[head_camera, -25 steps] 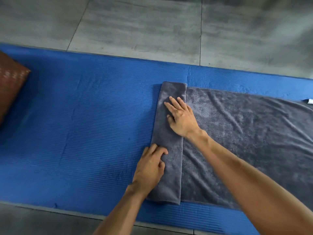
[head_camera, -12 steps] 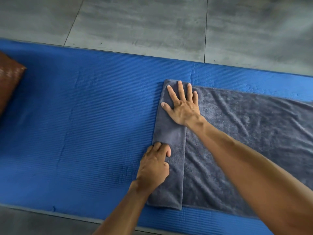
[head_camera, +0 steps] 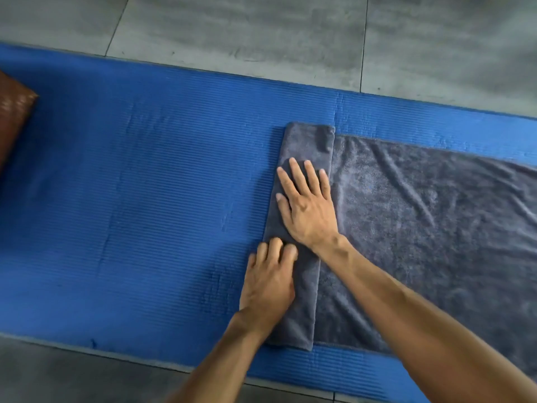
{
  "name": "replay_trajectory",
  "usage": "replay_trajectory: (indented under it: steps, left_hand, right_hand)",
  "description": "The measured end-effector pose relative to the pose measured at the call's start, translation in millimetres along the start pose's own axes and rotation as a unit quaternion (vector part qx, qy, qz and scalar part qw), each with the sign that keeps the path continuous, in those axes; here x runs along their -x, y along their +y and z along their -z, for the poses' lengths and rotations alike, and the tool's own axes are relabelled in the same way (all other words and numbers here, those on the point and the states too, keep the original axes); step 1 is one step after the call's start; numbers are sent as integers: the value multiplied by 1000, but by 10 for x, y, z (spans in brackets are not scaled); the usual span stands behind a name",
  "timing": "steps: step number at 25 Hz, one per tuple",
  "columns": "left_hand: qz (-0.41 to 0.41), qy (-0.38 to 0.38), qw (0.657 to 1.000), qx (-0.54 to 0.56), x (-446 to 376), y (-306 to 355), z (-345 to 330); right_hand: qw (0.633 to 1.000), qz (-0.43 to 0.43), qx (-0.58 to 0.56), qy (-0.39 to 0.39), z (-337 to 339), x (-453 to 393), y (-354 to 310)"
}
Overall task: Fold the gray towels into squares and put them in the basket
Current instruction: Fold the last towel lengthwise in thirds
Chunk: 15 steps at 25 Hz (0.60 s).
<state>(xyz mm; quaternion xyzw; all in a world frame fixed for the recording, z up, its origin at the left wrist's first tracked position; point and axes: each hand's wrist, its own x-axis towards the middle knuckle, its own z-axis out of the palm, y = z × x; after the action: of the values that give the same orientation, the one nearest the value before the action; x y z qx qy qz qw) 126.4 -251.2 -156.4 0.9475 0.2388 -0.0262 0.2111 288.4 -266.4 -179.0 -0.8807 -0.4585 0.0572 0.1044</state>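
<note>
Centre frame: right hand (head_camera: 308,210) and left hand (head_camera: 268,283), fingers flat and grasping nothing, press the gray towel (head_camera: 421,228)'s folded strip on the blue mat (head_camera: 145,199).

floor: grey concrete tiles (head_camera: 261,30), dark joint lines | covering: blue ribbed mat (head_camera: 130,213) laid across floor | left edge: brown cushion (head_camera: 13,112), partly cropped | light: soft, diffuse

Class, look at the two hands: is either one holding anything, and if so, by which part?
Nothing is gripped. The right hand lies flat, pressing the folded strip of the gray towel; the left hand rests on the strip's left edge, fingers slightly bent.
</note>
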Motion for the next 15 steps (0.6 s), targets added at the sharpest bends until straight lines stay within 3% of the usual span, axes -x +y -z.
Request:
replay_trajectory:
  steps: [2, 7, 13, 15]
  left_hand:
    - [-80, 11, 995, -60, 232, -57, -134]
    - [-180, -87, 971, -129, 603, -191, -190]
    - [-160, -110, 973, -129, 637, -178, -147]
    - [-144, -101, 978, -112, 651, -134, -138]
  right_hand:
    - [998, -36, -7, -46, -23, 51, 63]
    - [992, -39, 26, -119, 111, -319, 196]
    - [966, -130, 13, -225, 335, -950, 162]
    - [972, -132, 35, -189, 419, -987, 72]
